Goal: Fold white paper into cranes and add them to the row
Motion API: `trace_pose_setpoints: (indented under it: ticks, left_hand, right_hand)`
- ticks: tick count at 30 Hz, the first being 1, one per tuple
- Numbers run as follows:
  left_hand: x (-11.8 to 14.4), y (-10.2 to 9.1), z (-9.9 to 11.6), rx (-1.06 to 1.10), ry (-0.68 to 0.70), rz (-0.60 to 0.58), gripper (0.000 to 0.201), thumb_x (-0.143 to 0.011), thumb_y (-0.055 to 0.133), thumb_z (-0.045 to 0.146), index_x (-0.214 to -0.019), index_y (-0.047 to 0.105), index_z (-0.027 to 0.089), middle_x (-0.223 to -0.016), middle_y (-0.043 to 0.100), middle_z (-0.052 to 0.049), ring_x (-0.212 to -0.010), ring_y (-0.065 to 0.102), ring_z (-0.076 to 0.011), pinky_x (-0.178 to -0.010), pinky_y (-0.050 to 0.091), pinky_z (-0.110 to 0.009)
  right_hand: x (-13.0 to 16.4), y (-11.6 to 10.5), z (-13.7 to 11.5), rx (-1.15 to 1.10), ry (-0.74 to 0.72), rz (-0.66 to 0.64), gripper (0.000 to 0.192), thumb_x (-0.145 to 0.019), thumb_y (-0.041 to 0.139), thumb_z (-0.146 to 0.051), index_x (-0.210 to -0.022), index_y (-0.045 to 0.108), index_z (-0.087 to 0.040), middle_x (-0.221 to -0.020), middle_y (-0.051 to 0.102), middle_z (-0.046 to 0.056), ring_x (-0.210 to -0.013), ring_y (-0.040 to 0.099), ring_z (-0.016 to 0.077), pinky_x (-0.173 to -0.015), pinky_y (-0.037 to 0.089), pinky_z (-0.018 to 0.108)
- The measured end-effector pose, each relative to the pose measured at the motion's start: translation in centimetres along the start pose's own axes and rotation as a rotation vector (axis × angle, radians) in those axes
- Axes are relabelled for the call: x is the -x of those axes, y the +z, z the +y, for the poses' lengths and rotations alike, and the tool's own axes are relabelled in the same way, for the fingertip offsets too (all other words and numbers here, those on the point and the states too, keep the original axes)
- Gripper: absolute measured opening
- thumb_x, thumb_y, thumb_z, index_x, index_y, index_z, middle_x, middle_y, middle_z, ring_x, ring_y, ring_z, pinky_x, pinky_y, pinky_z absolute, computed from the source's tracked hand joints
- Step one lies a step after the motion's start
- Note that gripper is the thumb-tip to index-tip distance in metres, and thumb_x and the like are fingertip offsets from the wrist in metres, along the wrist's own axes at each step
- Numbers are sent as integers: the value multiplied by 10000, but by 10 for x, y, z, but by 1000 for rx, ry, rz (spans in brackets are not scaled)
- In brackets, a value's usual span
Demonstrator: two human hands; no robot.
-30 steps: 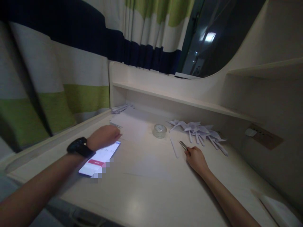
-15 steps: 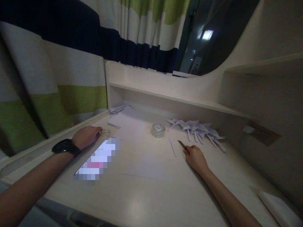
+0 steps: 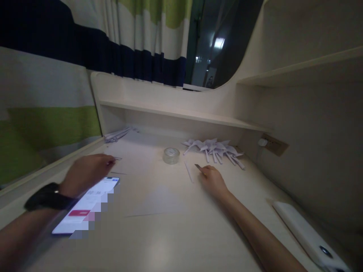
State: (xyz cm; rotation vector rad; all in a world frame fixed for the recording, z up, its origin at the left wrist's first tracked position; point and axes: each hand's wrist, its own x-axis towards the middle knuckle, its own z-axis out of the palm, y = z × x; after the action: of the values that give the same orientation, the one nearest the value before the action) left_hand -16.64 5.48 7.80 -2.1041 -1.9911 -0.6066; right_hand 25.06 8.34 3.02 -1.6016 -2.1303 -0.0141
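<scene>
My left hand [image 3: 86, 172], with a black watch [image 3: 47, 196] on the wrist, hovers over the top left of a lit phone [image 3: 85, 206] lying on the desk; its fingertips pinch a small thin strip [image 3: 117, 158]. My right hand [image 3: 212, 179] rests on the desk with its fingers closed round a small dark blade-like tool [image 3: 199, 167]. A thin white paper stick [image 3: 188, 172] lies just left of that hand. A sheet of paper [image 3: 160, 200] lies flat between my arms.
A roll of clear tape [image 3: 171, 155] stands mid-desk. A heap of folded white paper pinwheels [image 3: 215, 148] lies behind my right hand. More paper strips [image 3: 116, 134] sit at the back left. A white device [image 3: 309, 236] lies at the right edge. A shelf and striped curtain are behind.
The view has swung to the right. My left hand left the phone, reached to the desk's left side, and now is back above the phone pinching a small strip. My right hand stayed put.
</scene>
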Motion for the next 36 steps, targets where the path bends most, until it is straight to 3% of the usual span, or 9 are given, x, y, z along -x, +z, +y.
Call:
trace_pose_setpoints:
  ticks: [3,6,8,11,17,21,25,31,36]
  left_hand:
    - [4,0,69,330,131,-85,297,-811,507,414,-861,713,205,-817,723,-37,-755,632,-204,-718,420,-283]
    - [8,12,131,733,137,-226,352,-808,528,474,-804,725,183,-675,706,-27,-613,622,-171,-605,429,-248]
    - [10,23,160,850,196,-272,371,-811,532,465,-742,732,160,-614,683,-29,-578,602,-159,-556,404,-234]
    - [12,41,180,921,277,-344,393,-808,543,474,-712,739,147,-600,673,-29,-571,574,-146,-535,377,-224]
    - [12,58,167,882,357,-487,393,-809,538,504,-849,741,170,-753,720,-41,-691,621,-172,-624,423,-240]
    - [13,42,141,532,336,-471,556,-650,675,531,-1076,646,174,-936,700,-83,-820,634,-232,-708,450,-292]
    - [26,22,125,205,233,-495,607,-522,749,475,-1030,624,167,-1100,631,-175,-1005,585,-358,-810,434,-390]
    - [32,32,117,338,189,-566,629,-459,780,434,-998,590,172,-1112,618,-175,-1013,573,-369,-801,423,-372]
    - [24,37,113,432,213,-569,473,-531,732,350,-944,575,181,-979,675,-109,-914,607,-310,-717,414,-312]
  right_hand:
    - [9,-2,-23,-350,-83,-79,233,-824,510,-185,-930,717,-184,-908,704,69,-816,642,179,-750,474,272]
    - [22,-4,-51,-598,-113,-81,350,-772,599,-206,-1118,644,-175,-983,701,70,-804,657,174,-708,508,283]
    - [31,-5,-67,-631,-176,-48,432,-760,617,-188,-1190,593,-202,-986,701,48,-762,659,158,-679,508,267]
    - [40,-8,-78,-554,-239,19,295,-811,552,-147,-1079,639,-232,-873,710,5,-750,651,142,-705,470,235]
    - [46,-2,-73,-241,-239,-30,182,-859,487,-161,-894,659,-208,-817,710,16,-740,647,155,-652,392,221]
    - [47,7,-70,-21,-115,-41,214,-875,447,-182,-745,617,-188,-723,673,37,-681,614,168,-604,343,249]
    - [55,13,-76,23,-84,-32,133,-800,489,-102,-859,585,-171,-822,639,61,-780,578,186,-667,359,259]
    - [58,19,-105,2,-106,-90,193,-763,474,-39,-854,597,-158,-878,622,94,-785,552,202,-678,391,279]
    - [38,23,-106,-218,-30,-76,168,-834,500,-183,-750,645,-170,-776,663,68,-712,586,171,-643,401,252]
